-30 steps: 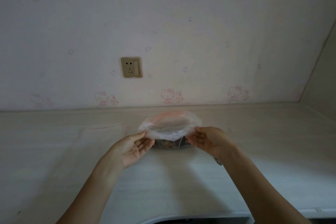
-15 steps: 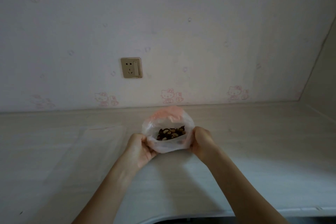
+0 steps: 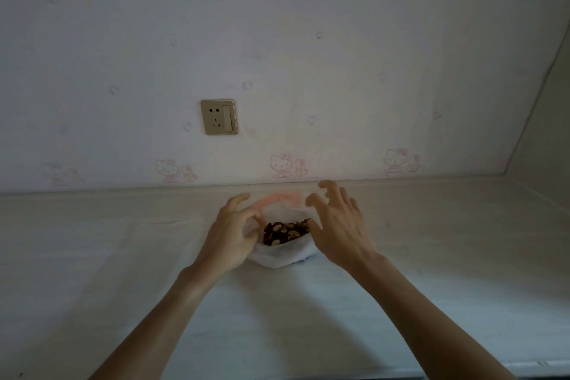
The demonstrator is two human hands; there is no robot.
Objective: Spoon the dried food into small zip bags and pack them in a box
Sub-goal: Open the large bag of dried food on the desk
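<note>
The plastic bag (image 3: 279, 256) sits on the pale table (image 3: 92, 271), near the wall, with its mouth open and dried food (image 3: 285, 233) visible inside. The left hand (image 3: 229, 233) pinches the left edge of the bag's mouth with curled fingers. The right hand (image 3: 337, 225) is beside the right edge, fingers spread wide and holding nothing. A wall socket (image 3: 219, 116) is above.

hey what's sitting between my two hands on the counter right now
In the head view, the plastic bag, its mouth spread open, with dried food showing inside, lies between the left hand and right hand.
</note>
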